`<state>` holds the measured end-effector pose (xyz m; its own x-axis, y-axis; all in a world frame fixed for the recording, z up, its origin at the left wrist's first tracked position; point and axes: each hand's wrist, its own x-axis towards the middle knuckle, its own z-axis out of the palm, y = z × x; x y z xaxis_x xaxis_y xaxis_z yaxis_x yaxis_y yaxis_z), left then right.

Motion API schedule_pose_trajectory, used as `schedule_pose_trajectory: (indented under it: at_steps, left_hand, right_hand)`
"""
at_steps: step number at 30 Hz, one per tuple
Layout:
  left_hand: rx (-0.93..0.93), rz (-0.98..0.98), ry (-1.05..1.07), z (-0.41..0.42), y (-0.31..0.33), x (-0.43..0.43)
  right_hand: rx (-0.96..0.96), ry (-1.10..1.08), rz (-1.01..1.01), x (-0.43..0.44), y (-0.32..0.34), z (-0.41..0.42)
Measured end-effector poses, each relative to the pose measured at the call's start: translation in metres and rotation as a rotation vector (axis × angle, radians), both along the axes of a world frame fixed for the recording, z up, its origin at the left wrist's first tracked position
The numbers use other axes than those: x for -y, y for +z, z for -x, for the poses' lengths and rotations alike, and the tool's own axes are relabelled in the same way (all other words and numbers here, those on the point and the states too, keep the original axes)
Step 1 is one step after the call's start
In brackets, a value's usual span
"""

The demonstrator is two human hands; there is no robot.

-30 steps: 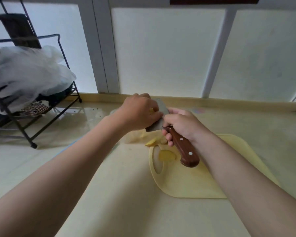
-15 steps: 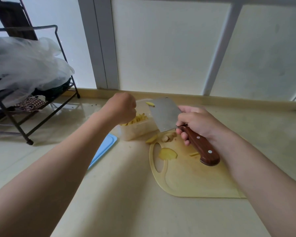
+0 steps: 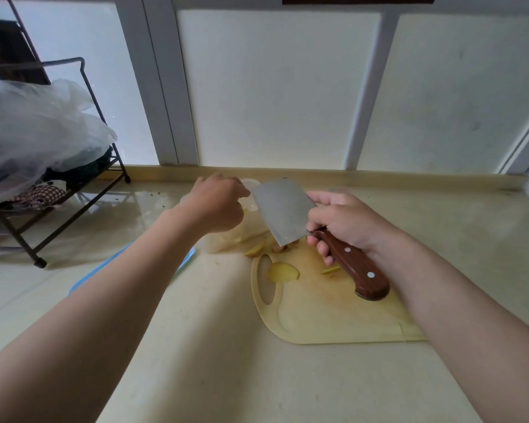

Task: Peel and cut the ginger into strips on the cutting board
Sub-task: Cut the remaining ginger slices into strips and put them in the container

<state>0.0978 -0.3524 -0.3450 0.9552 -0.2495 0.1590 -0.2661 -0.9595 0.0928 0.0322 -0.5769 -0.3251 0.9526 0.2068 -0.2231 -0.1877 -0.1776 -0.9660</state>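
Brown-handled cleaver (image 3: 287,215) sits tight in the right hand (image 3: 345,221), the left hand (image 3: 217,206) curls over the clear tub (image 3: 252,196), holding something or not I cannot tell, and the ginger slice (image 3: 283,272) lies flat just nearer, between both, on the cutting board (image 3: 333,315).

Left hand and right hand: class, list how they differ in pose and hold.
The right hand grips the cleaver by its wooden handle; the left hand holds no tool. The left hand hangs over the clear container beside the cutting board; the right hand is over the board. The right hand's hold is plain; whether the left pinches anything is hidden. Both have curled fingers.
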Motion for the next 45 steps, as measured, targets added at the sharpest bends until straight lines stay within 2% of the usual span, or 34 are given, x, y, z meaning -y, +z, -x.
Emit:
schedule_pose_trajectory:
  at_steps: [3, 6, 12, 18, 26, 34, 41, 45]
  left_hand:
    - [-0.027, 0.025, 0.096, 0.000, -0.001, -0.007]
    - [-0.012, 0.107, 0.079, 0.007, 0.002, 0.000]
    - [0.078, 0.206, -0.170, 0.041, 0.000, 0.041]
    - [-0.046, 0.150, -0.380, 0.070, -0.022, 0.089]
    - [-0.113, -0.037, -0.354, 0.075, -0.046, 0.138]
    - [-0.136, 0.071, -0.249, 0.077, -0.053, 0.161]
    - [-0.233, 0.254, -0.417, 0.108, -0.039, 0.189]
    - [-0.290, 0.196, -0.478, 0.117, -0.038, 0.194]
  right_hand:
    - [0.006, -0.028, 0.012, 0.009, 0.000, 0.000]
    - [0.018, -0.060, 0.024, 0.022, -0.001, 0.002]
    - [0.032, -0.127, 0.028, 0.061, -0.006, 0.013]
    - [0.041, -0.203, 0.024, 0.107, -0.013, 0.044]
    - [0.030, -0.334, 0.086, 0.152, -0.042, 0.077]
    - [0.014, -0.369, 0.074, 0.166, -0.060, 0.089]
    - [0.022, -0.326, 0.107, 0.165, -0.061, 0.090]
    - [0.032, -0.336, 0.098, 0.168, -0.063, 0.090]
